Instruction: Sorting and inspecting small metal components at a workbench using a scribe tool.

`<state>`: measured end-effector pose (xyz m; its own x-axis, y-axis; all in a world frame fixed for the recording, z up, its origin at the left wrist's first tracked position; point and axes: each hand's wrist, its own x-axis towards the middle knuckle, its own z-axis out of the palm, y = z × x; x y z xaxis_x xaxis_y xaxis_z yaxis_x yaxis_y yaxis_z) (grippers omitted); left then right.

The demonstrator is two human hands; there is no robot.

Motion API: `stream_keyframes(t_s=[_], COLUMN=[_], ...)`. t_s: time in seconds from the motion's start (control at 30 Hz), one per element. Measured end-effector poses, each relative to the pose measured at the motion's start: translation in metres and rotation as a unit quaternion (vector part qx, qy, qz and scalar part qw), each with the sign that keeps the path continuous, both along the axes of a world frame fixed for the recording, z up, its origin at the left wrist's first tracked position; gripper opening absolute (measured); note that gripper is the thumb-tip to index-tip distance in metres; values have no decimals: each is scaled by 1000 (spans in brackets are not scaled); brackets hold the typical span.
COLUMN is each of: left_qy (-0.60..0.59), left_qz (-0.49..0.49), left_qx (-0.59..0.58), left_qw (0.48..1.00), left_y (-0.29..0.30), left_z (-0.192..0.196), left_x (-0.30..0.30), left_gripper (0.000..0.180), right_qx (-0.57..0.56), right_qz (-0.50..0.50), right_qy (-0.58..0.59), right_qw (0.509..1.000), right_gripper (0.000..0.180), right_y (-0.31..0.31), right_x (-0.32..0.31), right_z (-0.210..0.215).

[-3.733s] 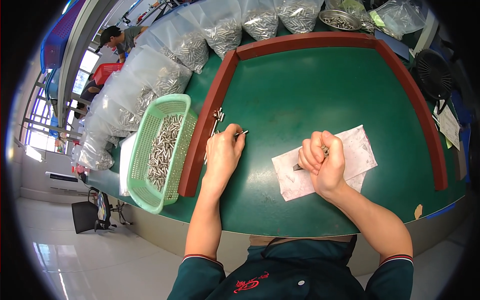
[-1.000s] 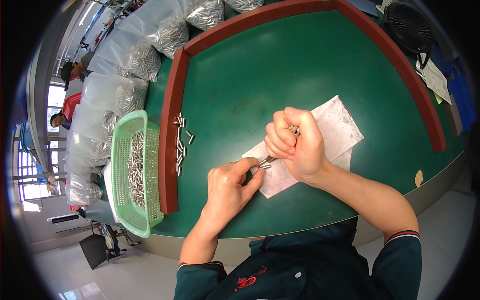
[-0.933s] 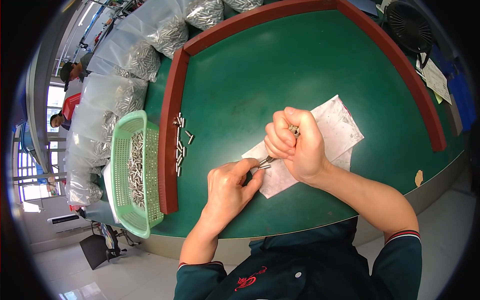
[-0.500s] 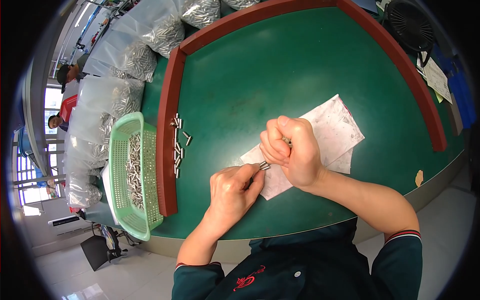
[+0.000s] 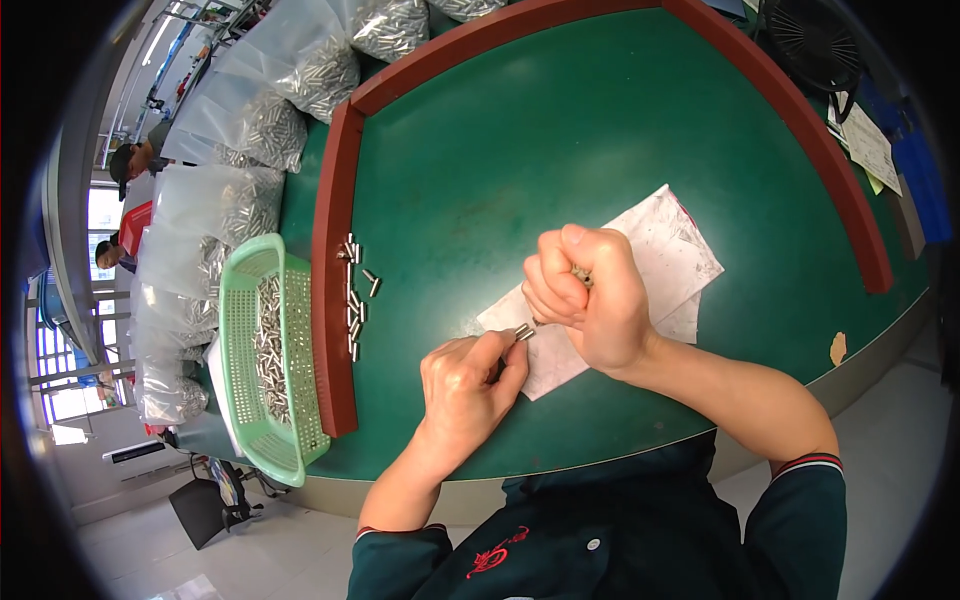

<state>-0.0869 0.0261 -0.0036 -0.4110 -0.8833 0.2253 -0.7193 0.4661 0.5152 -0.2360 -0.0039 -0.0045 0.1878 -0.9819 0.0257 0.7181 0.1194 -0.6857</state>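
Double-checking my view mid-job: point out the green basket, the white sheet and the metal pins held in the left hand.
Green basket (image 5: 303, 365): head view, on its right side wall.
White sheet (image 5: 662, 248): head view, on its bare upper part.
Held metal pins (image 5: 525, 332): head view, on their exposed ends.

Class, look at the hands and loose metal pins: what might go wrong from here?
The left hand pinches at least one metal pin, which might slip. The right hand, fisted around a partly hidden object, sits close, so they could bump. Loose pins beside the red-brown rail might roll away.
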Motion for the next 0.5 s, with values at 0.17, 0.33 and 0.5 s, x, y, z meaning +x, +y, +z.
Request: stream_keyframes(t_s=[0.17, 0.33, 0.5], left_qy=[12, 11, 15], left_qz=[5, 7, 7], left_qx=[-6, 0, -2], left_qw=[1000, 1000, 1000], left_y=[-1, -1, -1], left_z=[0, -1, 0], left_x=[0, 0, -1], left_gripper=[10, 11, 11], right_qx=[15, 34, 49], right_qz=[18, 30, 31], right_qy=[15, 9, -4], right_qw=[1000, 999, 998], right_gripper=[38, 38, 38], right_y=[1, 1, 0], right_x=[-2, -2, -2], right_z=[-2, -2, -1])
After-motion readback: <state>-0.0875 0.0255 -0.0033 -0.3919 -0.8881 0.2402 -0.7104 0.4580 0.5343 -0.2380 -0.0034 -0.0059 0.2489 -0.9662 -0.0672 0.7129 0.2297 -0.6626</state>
